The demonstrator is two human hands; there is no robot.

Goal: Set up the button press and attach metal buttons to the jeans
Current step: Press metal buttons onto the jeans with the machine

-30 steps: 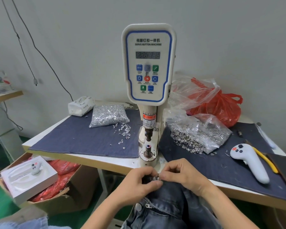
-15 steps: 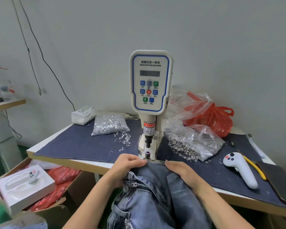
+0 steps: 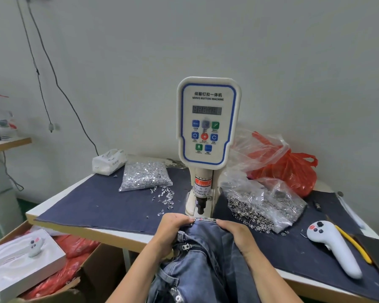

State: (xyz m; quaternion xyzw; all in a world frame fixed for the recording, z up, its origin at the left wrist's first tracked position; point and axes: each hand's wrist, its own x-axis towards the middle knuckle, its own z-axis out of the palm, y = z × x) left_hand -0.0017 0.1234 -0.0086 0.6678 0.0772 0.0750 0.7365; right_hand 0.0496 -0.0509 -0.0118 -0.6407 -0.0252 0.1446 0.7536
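Holding jeans (image 3: 208,259) waistband under button press (image 3: 208,136) — left hand (image 3: 173,228), right hand (image 3: 234,232) both gripping denim | button not yet visibly pressed — pressing remains.

table (image 3: 127,234) | denim cloth (image 3: 109,204) over top | button press (image 3: 208,149) | two stud bags (image 3: 144,177) (one possibly spilling) | white controller (image 3: 335,248)

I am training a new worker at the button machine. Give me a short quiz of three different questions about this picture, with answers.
1. True or false: both hands hold the jeans at the waistband.
2. What lies right of the machine, beside the bag of rings? A) scissors B) white controller C) cup
3. Fill in: the waistband sits under the machine's ____.

Key:
1. True: left hand, right hand.
2. B, white controller.
3. Punch.
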